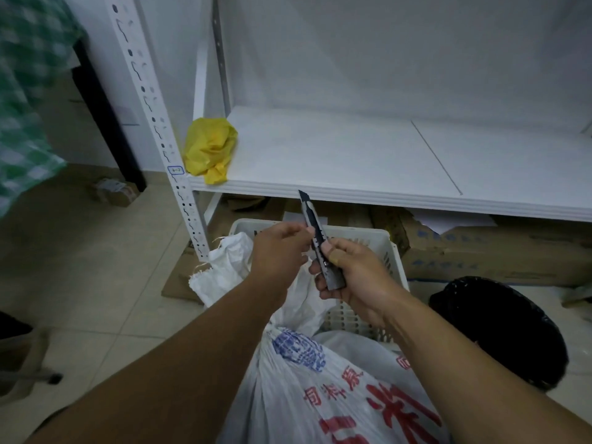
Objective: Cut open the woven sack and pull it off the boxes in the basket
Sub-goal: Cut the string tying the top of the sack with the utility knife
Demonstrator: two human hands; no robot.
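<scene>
A white woven sack (pixel 323 395) with red and blue print fills the bottom centre, its tied neck pointing toward a white plastic basket (pixel 378 238) on the floor. Another loose white sack piece (pixel 221 267) hangs over the basket's left rim. My right hand (pixel 352 277) grips a dark utility knife (pixel 315 238) above the basket, blade extended and pointing up toward the shelf edge. My left hand (pixel 278 248) is beside the knife, fingertips pinched at its upper body. No boxes show inside the basket.
A white metal shelf (pixel 384 155) stands just behind, with a crumpled yellow bag (pixel 209 149) on its left corner. Cardboard boxes (pixel 496 248) lie under it. A black bag (pixel 499 328) sits at right. Green checked cloth (pixel 22 100) hangs at left over tiled floor.
</scene>
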